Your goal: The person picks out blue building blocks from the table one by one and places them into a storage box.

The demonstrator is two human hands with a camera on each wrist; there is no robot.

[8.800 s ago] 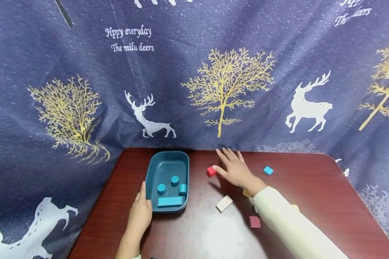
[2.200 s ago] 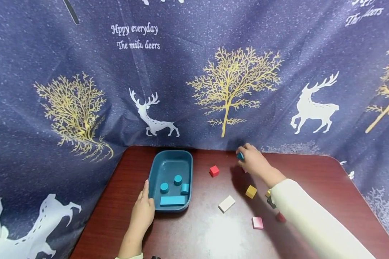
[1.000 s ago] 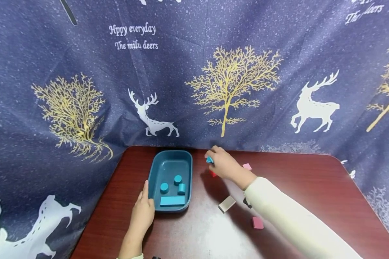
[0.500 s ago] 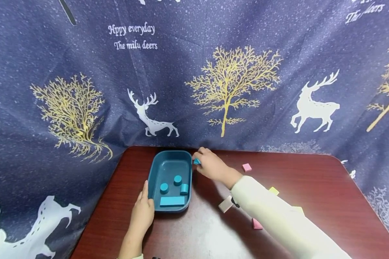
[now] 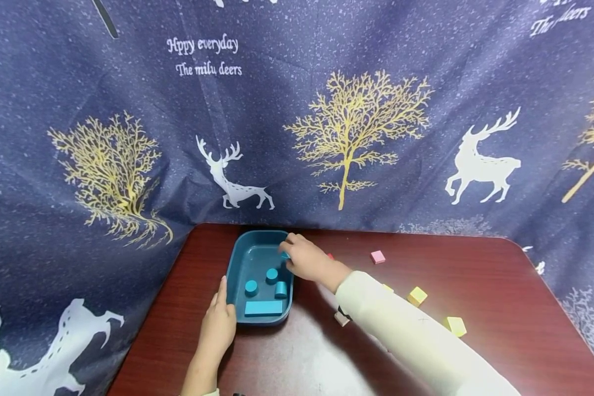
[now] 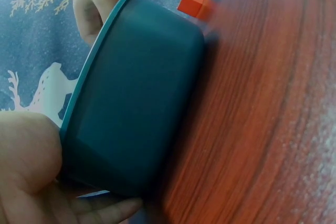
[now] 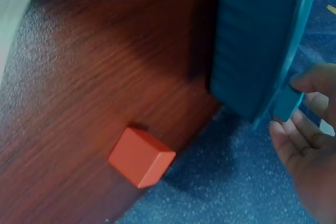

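My right hand pinches a small blue block between thumb and fingers, above the right rim of the teal tray. In the head view the fingers partly cover that block. Inside the tray sit a long blue block and several blue cylinders, one a cylinder on its side. My left hand rests against the tray's left wall with its fingers extended. In the left wrist view, those fingers lie along the tray's outer side.
A red cube stands beside the tray, mostly behind my right hand in the head view. Farther right lie a pink block and yellow blocks. A white block is partly under the right forearm. A patterned cloth hangs behind the table.
The blue block, on the table at the right at first, was picked up by my right hand and carried left to the tray. My left hand has stayed at the tray's side.
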